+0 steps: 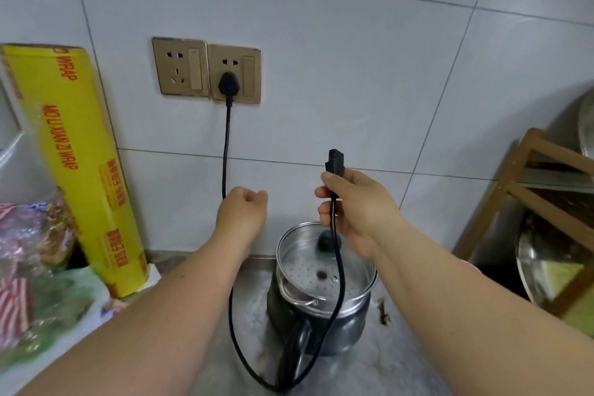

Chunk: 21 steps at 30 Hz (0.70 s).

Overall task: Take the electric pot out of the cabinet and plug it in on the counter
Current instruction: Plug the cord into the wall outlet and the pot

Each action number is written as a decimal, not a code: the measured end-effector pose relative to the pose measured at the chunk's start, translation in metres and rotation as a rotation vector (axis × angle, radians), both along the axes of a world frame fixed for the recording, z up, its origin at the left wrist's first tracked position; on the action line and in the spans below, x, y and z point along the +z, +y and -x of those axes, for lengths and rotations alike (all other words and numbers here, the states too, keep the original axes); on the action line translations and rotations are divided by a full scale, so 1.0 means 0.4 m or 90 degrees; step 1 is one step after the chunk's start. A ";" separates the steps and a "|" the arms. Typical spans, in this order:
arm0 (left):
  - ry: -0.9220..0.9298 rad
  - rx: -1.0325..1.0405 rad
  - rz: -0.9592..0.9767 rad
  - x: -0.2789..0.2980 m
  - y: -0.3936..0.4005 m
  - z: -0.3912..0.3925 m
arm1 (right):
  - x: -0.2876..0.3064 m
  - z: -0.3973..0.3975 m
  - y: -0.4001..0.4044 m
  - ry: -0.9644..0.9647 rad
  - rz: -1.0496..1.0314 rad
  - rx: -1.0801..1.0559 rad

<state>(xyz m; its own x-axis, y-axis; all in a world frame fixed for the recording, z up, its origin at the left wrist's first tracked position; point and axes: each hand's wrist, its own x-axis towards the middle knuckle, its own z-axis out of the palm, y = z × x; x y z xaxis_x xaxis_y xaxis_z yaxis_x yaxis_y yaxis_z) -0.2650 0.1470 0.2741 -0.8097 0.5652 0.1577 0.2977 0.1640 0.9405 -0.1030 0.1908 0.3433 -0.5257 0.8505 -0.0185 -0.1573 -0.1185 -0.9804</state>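
White tiled wall (353, 42) behind a grey speckled surface (395, 360).

Two gold wall sockets (207, 70) side by side; black plug (227, 83) seated in the right-hand one.

Yellow box of cling film (86, 167), leaning upright at left, printed in red "WRAP" and "MO LI XUAN ZI WRAP" (smaller panels unreadable).

Plastic bags (35, 273) heaped at lower left, contents unclear.

Wooden rack (527, 193) at right, metal lids or pans propped against it.

Electric pot (321, 309), steel, standing on the surface below the sockets; perforated steamer tray (316, 270) set in its top, black handle toward the camera.

Black cord (226, 145) hanging from the plug, looping low in front of the pot, rising to the right hand.

Left hand (244, 206): raised, loosely fisted, just beside the hanging cord; grip on it cannot be told.

Right hand (353, 206): raised above the pot, fingers clamped on the appliance connector (335, 161), connector end pointing up.
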 end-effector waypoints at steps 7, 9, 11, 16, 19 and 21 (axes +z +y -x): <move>-0.109 -0.106 0.196 -0.124 -0.080 -0.151 | -0.075 -0.123 -0.014 -0.006 0.061 0.007; -0.156 -0.085 0.188 -0.145 -0.093 -0.201 | -0.096 -0.171 -0.016 -0.014 0.056 0.022; -0.199 -0.055 0.147 -0.162 -0.105 -0.230 | -0.118 -0.214 -0.019 -0.017 0.047 0.033; -0.264 -0.051 0.102 -0.191 -0.141 -0.288 | -0.163 -0.300 -0.027 -0.024 -0.077 0.069; -0.220 -0.064 0.131 -0.207 -0.163 -0.315 | -0.185 -0.337 -0.038 -0.047 -0.156 0.087; -0.174 -0.076 0.174 -0.215 -0.173 -0.328 | -0.194 -0.353 -0.045 -0.055 -0.187 0.091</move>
